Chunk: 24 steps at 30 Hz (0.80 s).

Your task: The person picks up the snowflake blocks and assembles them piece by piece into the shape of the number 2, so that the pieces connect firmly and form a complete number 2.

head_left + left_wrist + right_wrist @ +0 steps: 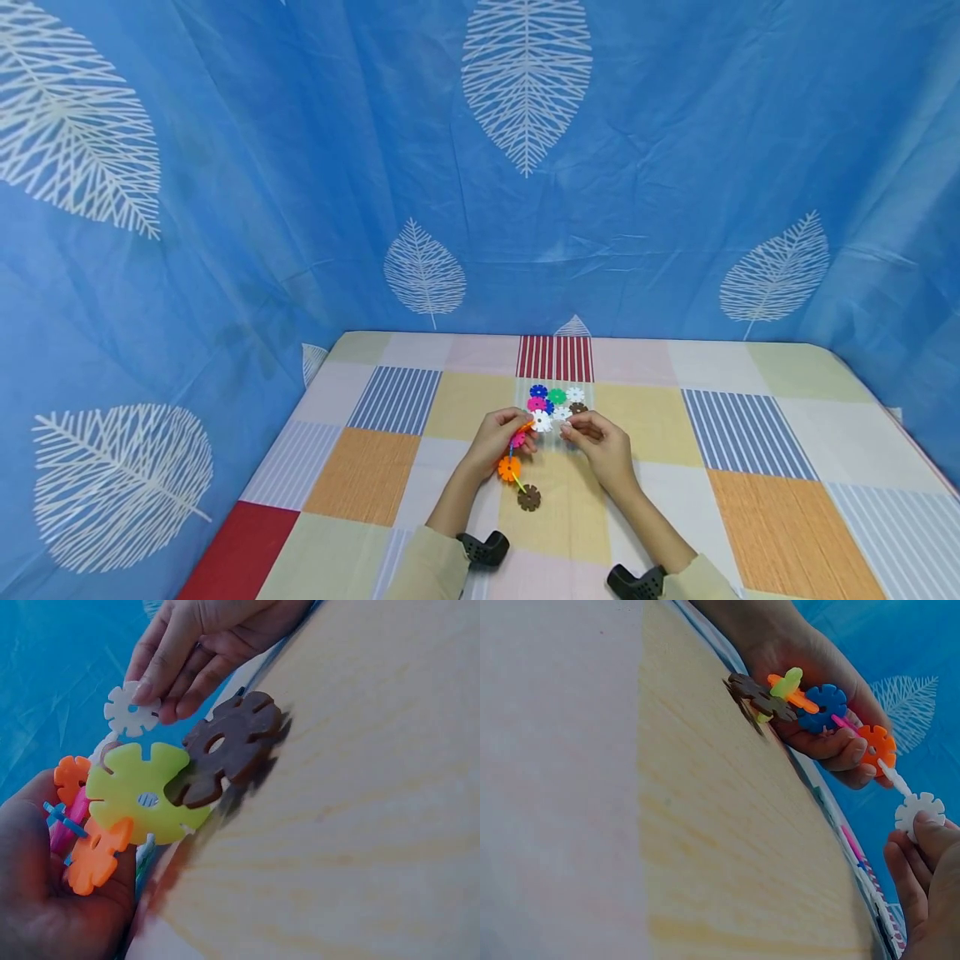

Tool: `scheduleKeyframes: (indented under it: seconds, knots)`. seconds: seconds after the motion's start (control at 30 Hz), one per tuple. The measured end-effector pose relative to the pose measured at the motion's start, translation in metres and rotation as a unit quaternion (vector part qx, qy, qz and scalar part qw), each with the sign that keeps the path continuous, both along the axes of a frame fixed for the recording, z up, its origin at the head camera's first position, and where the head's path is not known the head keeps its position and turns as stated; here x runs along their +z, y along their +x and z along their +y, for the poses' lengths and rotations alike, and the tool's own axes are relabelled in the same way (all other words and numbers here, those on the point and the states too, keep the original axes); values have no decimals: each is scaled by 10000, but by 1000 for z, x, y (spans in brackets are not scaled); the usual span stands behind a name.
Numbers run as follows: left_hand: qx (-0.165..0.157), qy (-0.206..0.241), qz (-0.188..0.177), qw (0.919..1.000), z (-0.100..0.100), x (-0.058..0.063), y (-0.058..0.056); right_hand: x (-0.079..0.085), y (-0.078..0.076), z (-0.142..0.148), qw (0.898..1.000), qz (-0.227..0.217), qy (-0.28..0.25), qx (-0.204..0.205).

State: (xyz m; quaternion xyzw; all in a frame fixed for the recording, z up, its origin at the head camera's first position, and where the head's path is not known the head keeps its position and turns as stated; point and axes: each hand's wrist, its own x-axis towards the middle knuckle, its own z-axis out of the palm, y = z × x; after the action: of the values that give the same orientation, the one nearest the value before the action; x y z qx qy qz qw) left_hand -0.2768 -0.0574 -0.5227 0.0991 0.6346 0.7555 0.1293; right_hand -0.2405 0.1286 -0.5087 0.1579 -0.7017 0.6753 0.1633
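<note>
My left hand [495, 440] holds a chain of slotted plastic snowflake discs. In the right wrist view the chain runs from a brown disc [761, 697] through yellow, orange, a blue disc [825, 709] and pink to an orange disc [877, 748] and a white one seen edge-on [894, 778]. Between thumb and fingers, my right hand [602, 446] pinches another white disc [928, 804] at the chain's white end. The two whites seem to meet; whether their slots interlock cannot be told. The brown end hangs towards me, close to the cloth.
Beyond my hands lies a small group of loose discs, among them a blue disc [538, 390], a green disc [557, 396], a white disc [575, 394] and a brown disc [577, 407]. A patchwork cloth [645, 517] covers the table, with a blue leaf-print curtain [637, 208] behind.
</note>
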Motion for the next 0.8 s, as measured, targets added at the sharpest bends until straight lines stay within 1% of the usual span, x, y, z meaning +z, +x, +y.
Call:
scheduleKeyframes:
  seconds: [0.2,0.33,0.4,0.5,0.6,0.7,0.8]
  knots:
    - [104,54,4,9999,0,-2,0,2,3,-1,9994,81,-118,316]
    - [10,54,-1,10000,1,1,1,1,3,-1,9988,132,-139,456]
    - [-64,17,-27,10000,2,1,1,1,4,-1,9987,260,-15,427]
    - [-135,-19,4,9999,2,0,1,1,5,-1,9973,568,339,314]
    - [-206,-28,56,9998,1,-1,1,0,4,-2,9930,948,678,212]
    - [-286,-16,83,9996,1,-1,1,-8,0,-3,9896,1173,824,86]
    - [-318,-65,51,9995,2,0,2,-18,-7,-1,9886,1213,896,-18]
